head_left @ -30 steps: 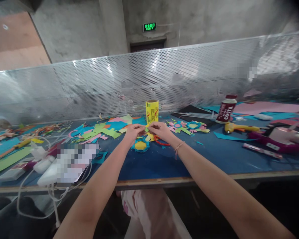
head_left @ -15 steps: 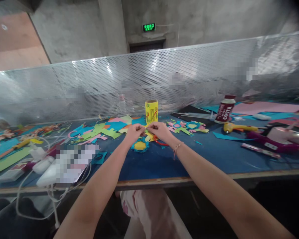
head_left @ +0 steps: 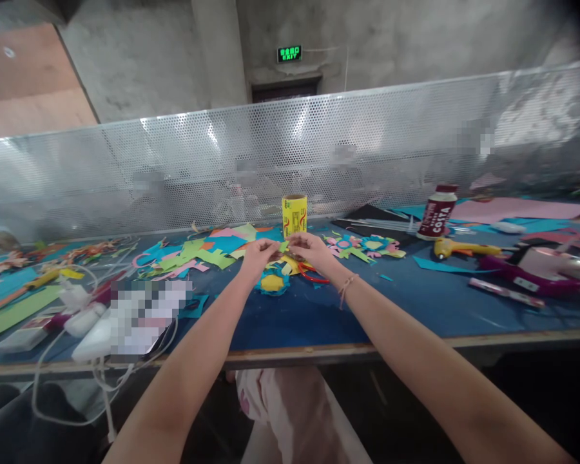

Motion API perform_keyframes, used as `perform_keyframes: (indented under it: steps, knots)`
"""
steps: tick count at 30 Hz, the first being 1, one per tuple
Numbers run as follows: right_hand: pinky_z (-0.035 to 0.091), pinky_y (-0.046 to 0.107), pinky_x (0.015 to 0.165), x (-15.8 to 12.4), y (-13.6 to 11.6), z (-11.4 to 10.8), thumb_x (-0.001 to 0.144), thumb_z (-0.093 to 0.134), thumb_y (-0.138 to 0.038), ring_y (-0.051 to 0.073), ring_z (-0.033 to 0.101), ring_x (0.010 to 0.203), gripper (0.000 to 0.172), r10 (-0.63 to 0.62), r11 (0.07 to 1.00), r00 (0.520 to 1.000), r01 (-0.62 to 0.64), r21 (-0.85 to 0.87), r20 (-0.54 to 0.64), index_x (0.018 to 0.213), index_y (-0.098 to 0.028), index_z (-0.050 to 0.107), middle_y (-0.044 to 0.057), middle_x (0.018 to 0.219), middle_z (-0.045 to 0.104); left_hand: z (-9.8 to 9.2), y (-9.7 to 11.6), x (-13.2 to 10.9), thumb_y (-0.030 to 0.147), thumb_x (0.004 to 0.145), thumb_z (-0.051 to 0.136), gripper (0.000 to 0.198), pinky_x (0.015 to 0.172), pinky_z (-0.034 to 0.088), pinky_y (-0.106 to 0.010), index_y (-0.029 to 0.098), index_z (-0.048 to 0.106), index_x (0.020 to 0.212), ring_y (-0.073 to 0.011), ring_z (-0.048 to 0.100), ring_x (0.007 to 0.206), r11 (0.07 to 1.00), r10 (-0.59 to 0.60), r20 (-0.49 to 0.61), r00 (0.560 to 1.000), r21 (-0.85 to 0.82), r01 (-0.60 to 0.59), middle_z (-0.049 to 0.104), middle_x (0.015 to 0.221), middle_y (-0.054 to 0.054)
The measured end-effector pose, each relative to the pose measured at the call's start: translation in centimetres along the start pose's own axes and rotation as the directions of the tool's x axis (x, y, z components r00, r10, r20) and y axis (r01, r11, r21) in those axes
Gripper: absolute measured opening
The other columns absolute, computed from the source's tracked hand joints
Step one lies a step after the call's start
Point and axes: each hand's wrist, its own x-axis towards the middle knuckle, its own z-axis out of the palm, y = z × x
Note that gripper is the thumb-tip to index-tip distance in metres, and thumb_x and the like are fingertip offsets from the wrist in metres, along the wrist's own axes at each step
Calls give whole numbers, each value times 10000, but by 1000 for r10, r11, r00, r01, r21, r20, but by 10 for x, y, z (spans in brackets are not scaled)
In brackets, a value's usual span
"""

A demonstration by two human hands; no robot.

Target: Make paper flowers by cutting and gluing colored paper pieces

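Tabletop (head_left: 294,325), strewn with paper. Left of yellow tube (head_left: 294,212): spread of loose cuttings (head_left: 196,253), unassembled. Before tube: left hand (head_left: 265,250), right hand (head_left: 303,249), fingertips nearly closed, seemingly pinching green piece (head_left: 283,247) between them. Right of tube: layered flowers (head_left: 373,243), apparently formed. Nearer than tube, slightly left: blue-and-yellow flower (head_left: 272,282), apparently formed. Green piece, smallest: off flowers; remaining shaping unclear.

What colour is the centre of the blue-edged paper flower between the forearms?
The flower's centre is yellow, clearest in the head view.
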Motion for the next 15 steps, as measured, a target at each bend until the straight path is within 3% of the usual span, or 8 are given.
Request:
perform_keyframes:
  steps: [3, 6, 15]
  knots:
    - [487, 270, 640, -2, -1, 1, 662, 611, -233, 119, 564, 717, 331, -125, 986, 992, 125, -115, 1, 987, -202, 559, 44, 893, 563, 2, 2, 0, 322, 573, 705, 254, 658, 486, -284, 136, 570, 681, -120, 584, 576, 994, -47, -34, 998, -102, 43, 589, 581, 6]
    - [497, 260, 598, -5, -4, 2, 703, 588, -240, 116, 562, 732, 257, -211, 954, 977, 204, -218, -10, 960, -222, 592, 64, 1010, 503, 2, 4, 0, 283, 566, 710, 234, 664, 480, -281, 135, 568, 679, -121, 589, 580, 982, -120, -48, 992, -149, 112, 595, 585, -3]
    - [483, 230, 516, -6, -10, 1, 708, 588, -211, 109, 535, 665, 146, -259, 921, 966, 240, -305, -22, 844, -204, 641, 55, 893, 519, 1, 3, 0, 327, 576, 705, 260, 661, 485, -289, 122, 599, 695, -119, 582, 574, 996, -68, -39, 997, -55, 65, 602, 592, -17]
